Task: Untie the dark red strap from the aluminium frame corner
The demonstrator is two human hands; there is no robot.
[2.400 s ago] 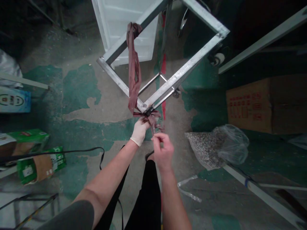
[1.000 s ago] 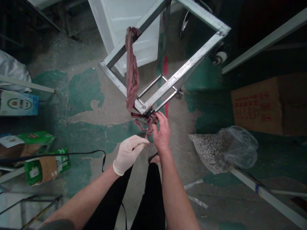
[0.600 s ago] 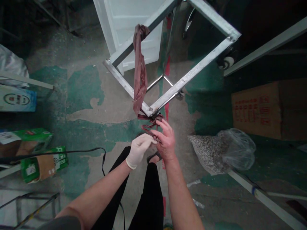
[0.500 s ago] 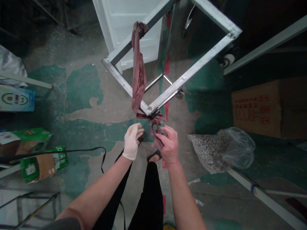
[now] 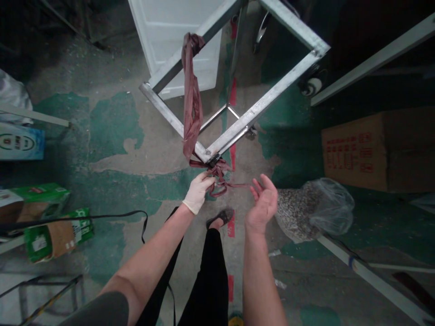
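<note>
A long maroon strip (image 5: pixel 193 108), of cloth or thin plastic, is tied over a metal frame (image 5: pixel 268 99) and gathers in a knot at its near corner. My left hand (image 5: pixel 200 190), in a white glove, pinches the strip just below that corner, beside a small loop. To the right, my bare right hand (image 5: pixel 263 203) has its fingers curled at the strip's thin tail, which stretches nearly straight between the two hands. The exact grip of the right fingertips is partly hidden.
A white panel (image 5: pixel 190 59) lies behind the frame. At right are a clear bag of speckled granules (image 5: pixel 295 215) and a cardboard box (image 5: pixel 353 158). Green cartons (image 5: pixel 57 231) and a black cord (image 5: pixel 112 213) are at left. A caster (image 5: pixel 311 86) is at upper right.
My right hand has moved right and turned palm up, drawing the thin tail out sideways. My left hand has come up and right to the knot and closed on the strip.
</note>
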